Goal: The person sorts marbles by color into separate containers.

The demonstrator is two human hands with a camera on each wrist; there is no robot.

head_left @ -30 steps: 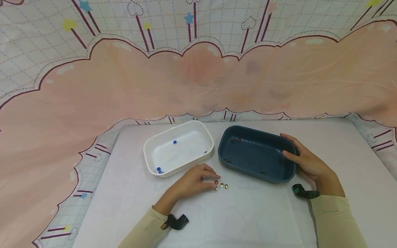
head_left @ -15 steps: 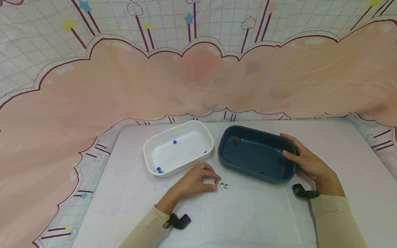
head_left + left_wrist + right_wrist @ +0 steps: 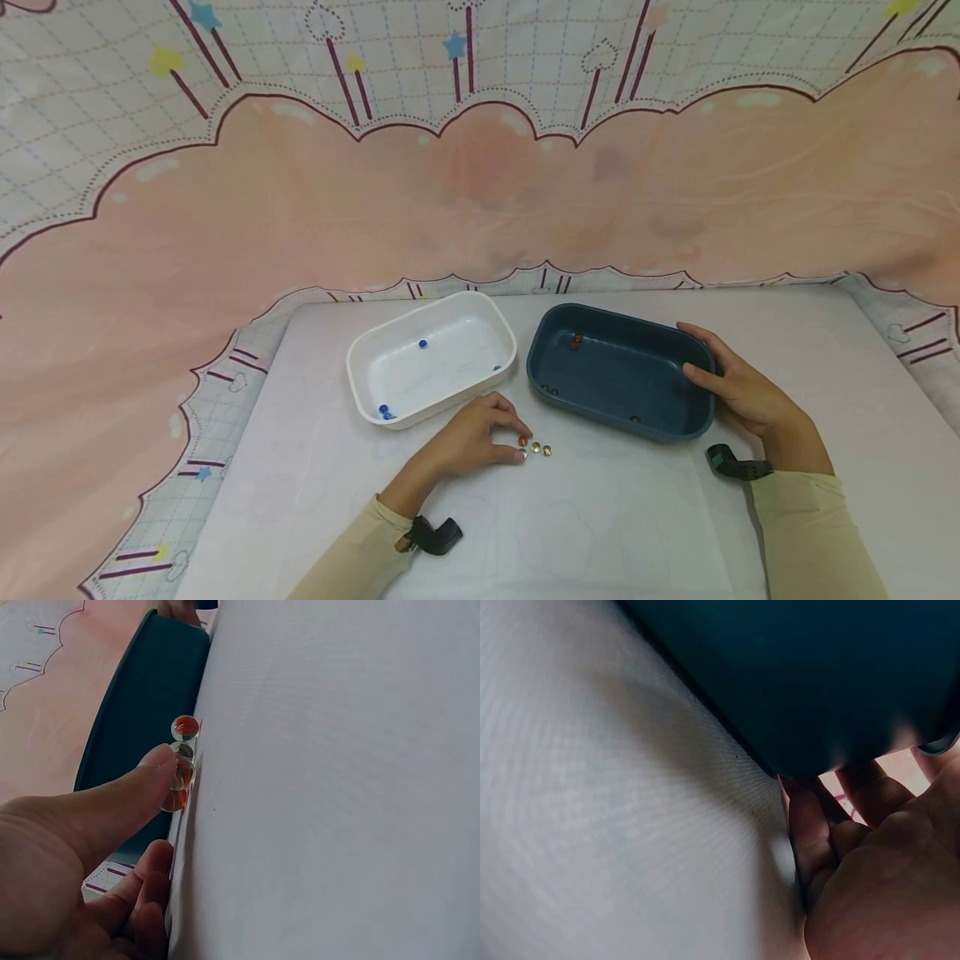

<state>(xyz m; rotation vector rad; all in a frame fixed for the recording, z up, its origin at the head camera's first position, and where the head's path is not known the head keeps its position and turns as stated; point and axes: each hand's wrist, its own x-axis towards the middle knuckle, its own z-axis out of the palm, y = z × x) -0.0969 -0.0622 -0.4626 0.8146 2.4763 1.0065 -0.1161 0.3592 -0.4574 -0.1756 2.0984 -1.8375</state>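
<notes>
My left hand (image 3: 474, 437) is low over the white tabletop, thumb and index fingertip at either side of a red-and-clear marble (image 3: 522, 442), pinching at it. Beside the thumb lies a clear marble (image 3: 524, 453), and two yellowish marbles (image 3: 542, 449) sit just to the right. In the left wrist view the thumb overlaps several marbles (image 3: 184, 727); the index finger is hidden there. My right hand (image 3: 750, 400) grips the right end of a dark blue tray (image 3: 622, 417), thumb over the rim and fingers outside. Several orange and yellowish marbles (image 3: 576, 342) lie in that tray.
Left of the blue tray stands a white tray (image 3: 427, 412) with several blue marbles (image 3: 385, 411) inside. Both trays rest on a white-covered table (image 3: 600, 533). A patterned cloth (image 3: 480, 192) hangs behind the table.
In the blue tray an orange marble has rolled right to sit by another. My left index fingertip has come slightly closer to the thumb. The right hand and both trays have stayed put.
</notes>
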